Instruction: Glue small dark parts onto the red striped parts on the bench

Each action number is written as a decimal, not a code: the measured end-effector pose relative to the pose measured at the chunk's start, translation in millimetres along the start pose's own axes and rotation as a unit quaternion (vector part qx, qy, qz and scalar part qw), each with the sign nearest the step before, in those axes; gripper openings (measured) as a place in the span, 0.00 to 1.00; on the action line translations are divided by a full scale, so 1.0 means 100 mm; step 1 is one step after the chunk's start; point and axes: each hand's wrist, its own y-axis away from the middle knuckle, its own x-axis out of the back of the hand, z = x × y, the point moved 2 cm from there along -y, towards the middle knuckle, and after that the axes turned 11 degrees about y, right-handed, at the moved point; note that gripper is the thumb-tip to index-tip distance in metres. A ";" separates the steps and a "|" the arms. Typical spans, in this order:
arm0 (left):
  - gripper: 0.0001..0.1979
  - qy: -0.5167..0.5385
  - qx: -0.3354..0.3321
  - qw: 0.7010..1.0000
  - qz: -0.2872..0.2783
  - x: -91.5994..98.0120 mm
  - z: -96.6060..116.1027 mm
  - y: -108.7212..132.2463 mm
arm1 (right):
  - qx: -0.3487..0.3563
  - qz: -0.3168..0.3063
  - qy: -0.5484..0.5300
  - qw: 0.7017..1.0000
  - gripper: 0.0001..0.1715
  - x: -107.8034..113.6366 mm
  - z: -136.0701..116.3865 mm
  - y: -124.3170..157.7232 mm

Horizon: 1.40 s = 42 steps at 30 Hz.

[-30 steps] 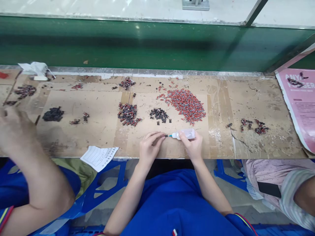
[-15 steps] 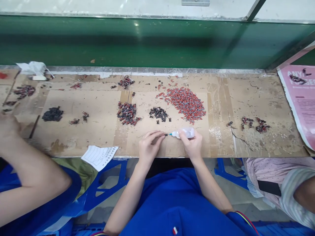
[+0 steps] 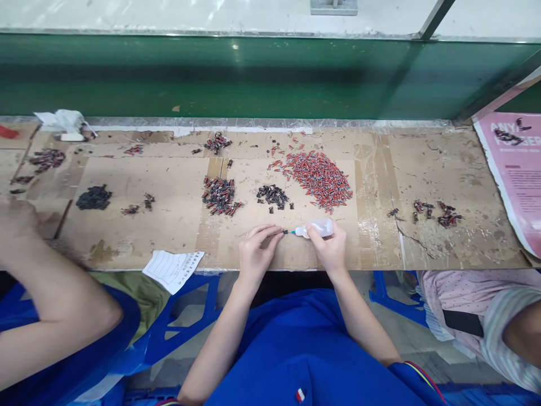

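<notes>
My left hand (image 3: 261, 248) pinches a small black part (image 3: 285, 232) between thumb and fingertips, just above the cardboard. In my right hand (image 3: 330, 247) is a translucent squeeze bottle (image 3: 322, 227), lying sideways with its blue needle tip (image 3: 293, 232) pointing left. The tip meets or nearly meets the black part; I cannot tell which. Beyond my hands lies a pile of black parts (image 3: 273, 195), and to its right a large heap of small red-and-silver pieces (image 3: 319, 179). A pile of joined red-and-black pieces (image 3: 218, 194) sits to the left.
Cardboard (image 3: 169, 180) covers the long bench. A paper slip (image 3: 173, 269) overhangs the front edge. Another person's arm (image 3: 51, 293) reaches in at the left, near a dark pile (image 3: 93, 197). A person in pink dotted clothing sits at right. A pink poster (image 3: 513, 169) lies at the far right.
The view has shifted very slightly. My hands, the bottle and the black part hold nearly the same position. The neighbour's hand at the left has moved a little.
</notes>
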 end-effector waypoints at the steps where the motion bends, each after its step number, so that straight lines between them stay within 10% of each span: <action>1: 0.05 0.001 -0.001 1.000 -0.004 0.00 -0.01 0.00 | 0.004 0.003 0.009 1.000 0.14 0.01 0.00 0.01; 9: 0.05 -0.076 -0.019 0.996 -0.048 0.00 -0.05 -0.03 | 0.109 0.106 0.267 0.951 0.31 0.30 -0.01 0.05; 23: 0.10 0.104 0.141 0.985 0.012 0.04 0.02 0.00 | 0.103 0.021 0.365 0.925 0.07 0.34 -0.12 -0.53; 31: 0.09 0.146 0.130 0.981 0.008 -0.06 0.29 -0.03 | 0.078 -0.052 0.062 0.994 0.09 0.23 -0.30 -0.23; 42: 0.09 0.157 0.132 0.979 0.001 -0.07 0.41 -0.03 | -0.035 -0.151 -0.154 0.976 0.16 -0.11 -0.23 -0.05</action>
